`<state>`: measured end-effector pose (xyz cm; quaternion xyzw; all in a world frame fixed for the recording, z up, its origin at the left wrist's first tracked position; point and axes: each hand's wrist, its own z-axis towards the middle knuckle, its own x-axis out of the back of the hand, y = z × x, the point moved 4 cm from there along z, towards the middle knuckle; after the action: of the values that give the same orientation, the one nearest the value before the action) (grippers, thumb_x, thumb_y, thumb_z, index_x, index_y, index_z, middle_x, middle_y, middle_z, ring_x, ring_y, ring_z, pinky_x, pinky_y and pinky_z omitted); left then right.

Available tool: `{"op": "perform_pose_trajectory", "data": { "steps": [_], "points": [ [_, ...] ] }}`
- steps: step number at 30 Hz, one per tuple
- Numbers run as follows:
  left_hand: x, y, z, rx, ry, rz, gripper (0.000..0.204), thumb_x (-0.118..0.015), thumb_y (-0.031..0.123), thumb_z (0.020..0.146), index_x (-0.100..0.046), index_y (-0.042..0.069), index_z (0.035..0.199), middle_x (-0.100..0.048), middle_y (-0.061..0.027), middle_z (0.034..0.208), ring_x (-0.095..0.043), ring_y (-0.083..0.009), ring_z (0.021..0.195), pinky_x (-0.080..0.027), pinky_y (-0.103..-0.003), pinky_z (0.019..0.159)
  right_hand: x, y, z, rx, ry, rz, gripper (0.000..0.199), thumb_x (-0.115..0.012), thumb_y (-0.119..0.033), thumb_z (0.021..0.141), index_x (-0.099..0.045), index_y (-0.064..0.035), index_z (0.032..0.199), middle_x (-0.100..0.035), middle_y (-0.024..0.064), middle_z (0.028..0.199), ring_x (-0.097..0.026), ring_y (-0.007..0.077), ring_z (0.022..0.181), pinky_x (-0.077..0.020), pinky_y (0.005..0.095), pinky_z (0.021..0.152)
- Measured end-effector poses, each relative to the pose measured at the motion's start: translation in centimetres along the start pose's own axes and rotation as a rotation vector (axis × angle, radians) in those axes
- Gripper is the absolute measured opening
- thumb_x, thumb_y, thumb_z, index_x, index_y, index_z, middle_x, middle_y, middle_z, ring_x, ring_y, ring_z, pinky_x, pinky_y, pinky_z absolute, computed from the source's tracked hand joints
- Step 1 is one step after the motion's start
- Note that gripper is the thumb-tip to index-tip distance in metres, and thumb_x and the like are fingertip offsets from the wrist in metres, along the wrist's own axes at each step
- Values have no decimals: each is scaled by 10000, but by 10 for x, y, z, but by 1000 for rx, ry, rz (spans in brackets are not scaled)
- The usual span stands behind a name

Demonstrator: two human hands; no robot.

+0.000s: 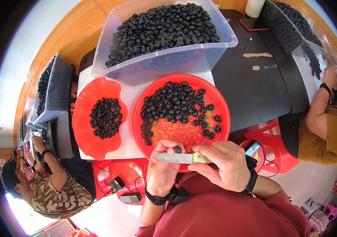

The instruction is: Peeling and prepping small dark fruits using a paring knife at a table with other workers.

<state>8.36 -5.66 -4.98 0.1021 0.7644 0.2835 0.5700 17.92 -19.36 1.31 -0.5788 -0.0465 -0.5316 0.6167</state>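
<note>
Just in front of my body, my left hand (163,170) pinches one small round black part (177,149) with a hole-like end, between thumb and fingertips. My right hand (228,164) is wrapped round the pale yellow-green handle of a knife (176,158). Its blade points left, lying across the left fingers close below the black part. Both hands are at the near rim of a round red tray (227,130), where many more black parts (172,100) are spread, mostly toward the far side. What the parts are made for cannot be told.
A wavy-edged red dish (83,136) with black parts stands left of the tray. Behind is a large clear bin (137,73) full of them. A red-edged phone (254,25) lies on the dark table (251,94). Co-workers sit left (60,189) and right (322,126).
</note>
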Motion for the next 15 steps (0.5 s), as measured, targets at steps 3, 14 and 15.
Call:
{"op": "perform_pose_trajectory", "data": {
  "steps": [3,14,15],
  "points": [
    [-4,0,1,-11,5,2,212,-635,174,946,-552,39,1088,-587,-73,1003,-550,-163,972,-445,-312,897,1,1,1,-3,-4,0,375,-762,-367,797,-654,-68,996,-612,39,729,-600,217,614,-471,352,555],
    [1,-2,-2,1,77,-22,194,-625,150,951,-557,54,1106,-603,-74,1006,-570,-157,939,-456,-296,813,-4,12,-1,-194,0,194,306,-755,-292,836,-658,-40,980,-663,79,792,-644,259,642,-510,348,575],
    [1,-3,-3,14,97,-41,192,-626,141,950,-557,56,1108,-607,-70,1001,-572,-158,933,-455,-295,797,-5,13,-1,-197,2,193,306,-755,-292,836,-658,-40,980,-663,79,792,-644,259,642,-510,348,575]
  ]
}}
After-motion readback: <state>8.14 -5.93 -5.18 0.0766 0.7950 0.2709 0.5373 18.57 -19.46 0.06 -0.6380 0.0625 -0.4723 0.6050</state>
